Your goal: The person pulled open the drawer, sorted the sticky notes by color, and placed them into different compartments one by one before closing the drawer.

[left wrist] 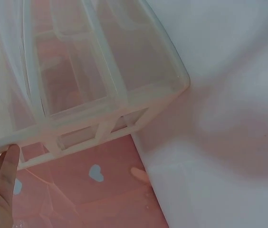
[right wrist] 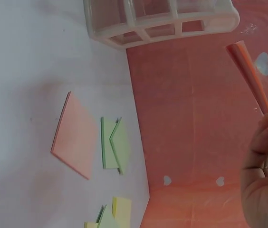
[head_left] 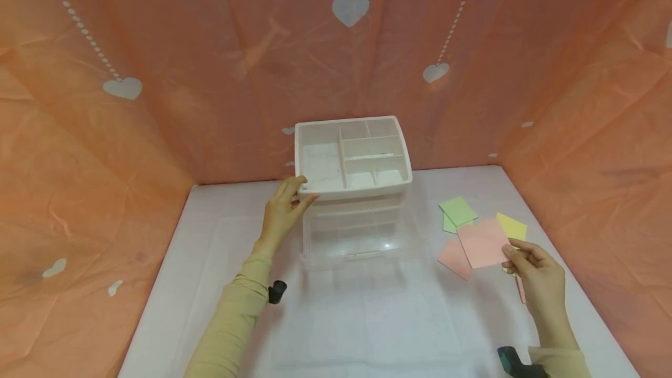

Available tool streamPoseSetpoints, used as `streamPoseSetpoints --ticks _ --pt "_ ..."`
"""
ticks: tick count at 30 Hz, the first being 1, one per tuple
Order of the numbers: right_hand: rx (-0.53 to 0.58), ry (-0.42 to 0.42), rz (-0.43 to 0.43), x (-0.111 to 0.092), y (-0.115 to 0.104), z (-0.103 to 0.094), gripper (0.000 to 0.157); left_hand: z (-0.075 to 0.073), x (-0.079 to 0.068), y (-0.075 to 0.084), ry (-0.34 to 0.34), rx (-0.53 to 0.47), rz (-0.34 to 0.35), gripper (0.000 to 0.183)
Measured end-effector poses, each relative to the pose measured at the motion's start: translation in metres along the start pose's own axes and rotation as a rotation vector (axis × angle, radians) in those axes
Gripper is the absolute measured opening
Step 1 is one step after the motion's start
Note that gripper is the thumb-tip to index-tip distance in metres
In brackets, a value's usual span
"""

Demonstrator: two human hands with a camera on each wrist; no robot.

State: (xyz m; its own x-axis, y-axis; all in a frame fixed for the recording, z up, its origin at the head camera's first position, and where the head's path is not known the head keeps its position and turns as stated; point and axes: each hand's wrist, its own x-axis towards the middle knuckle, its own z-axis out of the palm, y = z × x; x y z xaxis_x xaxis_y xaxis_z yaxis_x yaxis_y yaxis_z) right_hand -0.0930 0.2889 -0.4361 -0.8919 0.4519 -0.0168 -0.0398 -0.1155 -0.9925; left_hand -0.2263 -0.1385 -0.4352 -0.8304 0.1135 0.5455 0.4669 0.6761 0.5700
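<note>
A white plastic drawer organizer (head_left: 354, 195) with clear drawer fronts (head_left: 357, 232) stands at the back of the table, its top divided into compartments. My left hand (head_left: 280, 212) grips its front left corner, fingertips over the top rim and thumb at the front. In the left wrist view, the fingers (left wrist: 9, 166) show at the organizer's edge. My right hand (head_left: 541, 279) pinches a pink sticky note pad (head_left: 482, 242) by one edge, raised over the other pads. The right wrist view shows this held pad (right wrist: 250, 76) nearly edge-on.
Under and around the held pad lie green pads (head_left: 458, 210), a yellow pad (head_left: 511, 226) and another pink pad (head_left: 455, 258) on the white-covered table (head_left: 367, 319). Orange cloth with heart prints (head_left: 252, 74) walls the back and both sides.
</note>
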Motion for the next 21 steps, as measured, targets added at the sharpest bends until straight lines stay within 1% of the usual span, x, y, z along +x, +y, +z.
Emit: streamPoseSetpoints --ticks 3,5,10,12,17,21 --pt "0.083 -0.008 -0.014 -0.001 -0.003 0.004 0.016 0.0 0.0 0.0 -0.007 -0.003 -0.001 0.039" --pt "0.114 -0.01 -0.019 -0.001 -0.005 0.009 0.017 0.0 0.0 0.0 -0.01 0.001 -0.003 0.039" --pt "0.11 0.048 -0.027 0.0 -0.01 0.022 0.015 0.0 0.0 0.0 0.003 0.016 0.007 0.038" --pt "0.131 0.06 -0.043 -0.001 -0.012 0.027 0.015 -0.001 0.0 0.0 0.008 0.021 0.015 0.038" --pt "0.2 0.012 -0.111 -0.004 -0.016 0.039 0.017 -0.001 -0.002 -0.001 0.002 0.013 0.017 0.038" --pt "0.204 -0.042 -0.144 -0.006 -0.017 0.05 0.017 -0.001 -0.004 -0.004 0.0 -0.009 0.029 0.034"
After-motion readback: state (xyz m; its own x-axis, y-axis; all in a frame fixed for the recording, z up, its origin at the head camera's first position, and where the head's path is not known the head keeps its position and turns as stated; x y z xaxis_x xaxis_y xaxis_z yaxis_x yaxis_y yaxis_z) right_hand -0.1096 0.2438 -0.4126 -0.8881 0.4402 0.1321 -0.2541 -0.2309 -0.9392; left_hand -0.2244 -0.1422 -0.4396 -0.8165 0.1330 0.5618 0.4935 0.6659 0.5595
